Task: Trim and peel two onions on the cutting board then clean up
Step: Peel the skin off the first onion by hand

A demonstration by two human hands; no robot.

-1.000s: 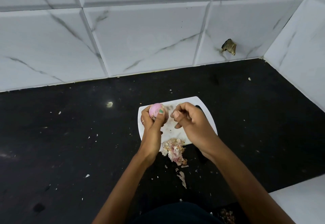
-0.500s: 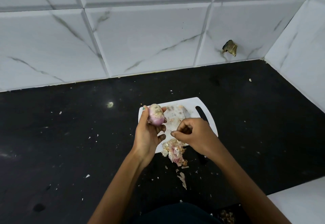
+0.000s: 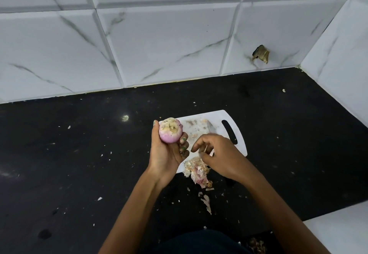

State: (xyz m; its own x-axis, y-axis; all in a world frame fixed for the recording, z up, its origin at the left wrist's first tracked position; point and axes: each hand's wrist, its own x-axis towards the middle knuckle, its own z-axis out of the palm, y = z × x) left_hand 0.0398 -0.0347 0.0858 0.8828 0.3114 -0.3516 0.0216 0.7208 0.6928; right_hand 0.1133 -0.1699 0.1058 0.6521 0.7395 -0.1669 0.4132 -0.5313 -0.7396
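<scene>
A white marble-veined tiled wall (image 3: 159, 40) rises behind and to the right of a black tabletop (image 3: 69, 164), which is speckled with small pale flecks. A white cutting board (image 3: 237, 134) with a slotted handle lies on the tabletop near its middle, its surface smeared with bits of skin. The left hand (image 3: 169, 150) is raised over the board's left edge, fingers curled round a pink onion (image 3: 170, 130) whose trimmed, pale end faces up; the fingernails show green polish. The right hand (image 3: 217, 152) hovers above the board's near half, its fingers bent and loosely apart; something thin and pale shows between them, but whether they pinch it cannot be told. A knife (image 3: 211, 127) lies on the board, its blade pointing away, the handle hidden under the right hand. A pile of onion peels (image 3: 198, 171) sits at the board's near edge, spilling onto the tabletop, with a few loose peel scraps (image 3: 206, 202) just beyond it, nearer the person.
</scene>
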